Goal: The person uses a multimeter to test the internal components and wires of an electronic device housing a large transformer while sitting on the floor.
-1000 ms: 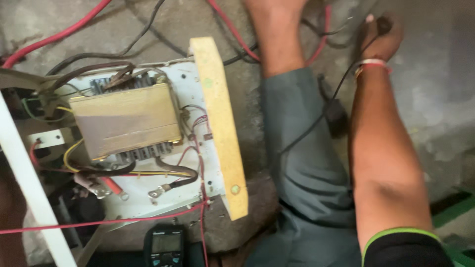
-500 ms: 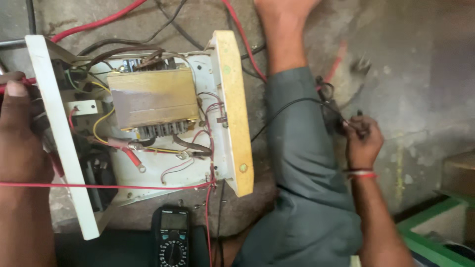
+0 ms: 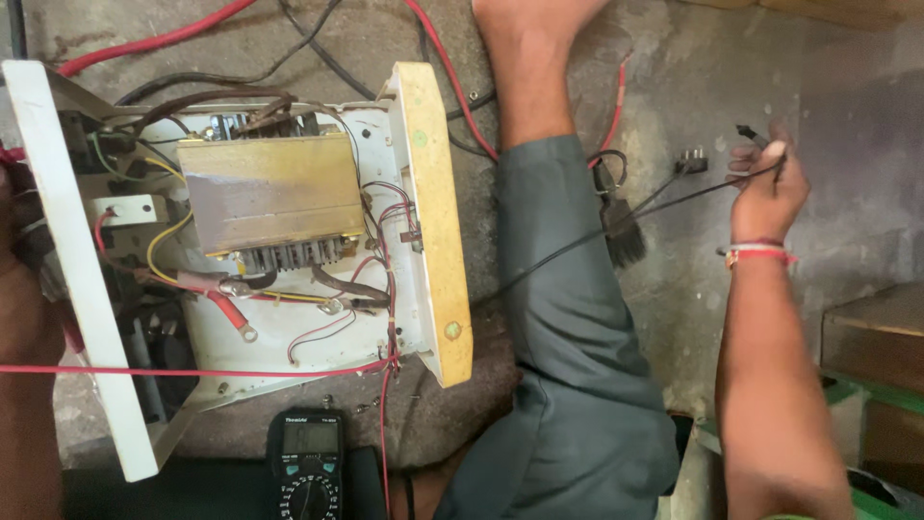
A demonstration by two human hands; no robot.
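Rough grey concrete floor [image 3: 693,77], stained, w/ loose cables across top.

Right hand [image 3: 767,188] out to far right, fingers pinched round thin black test lead [image 3: 616,226]; probe tip [image 3: 754,135] poking up just above knuckles. Red-and-white thread band [image 3: 760,252] on that wrist. Lead runs down-left from hand, over grey trouser leg [image 3: 568,356], toward open unit. Small black plug [image 3: 693,161] on floor just left of hand, dark brush [image 3: 622,231] near it beside leg.

Left hand [image 3: 19,289] at far left edge, pressed against white side panel [image 3: 82,279] of opened power unit; mostly behind panel and cut off, so grip can't tell.

Inside unit: big transformer [image 3: 265,193] wrapped in yellowish tape, centre of white chassis [image 3: 289,337]; red, yellow, black wires round it. Yellowed front panel [image 3: 433,221] standing on edge at right side of chassis. Thin red wire [image 3: 192,371] stretched taut across bottom, left to right. Digital multimeter [image 3: 310,467] on floor just below chassis, display up. Bare foot [image 3: 529,19] at top, toes out of frame.
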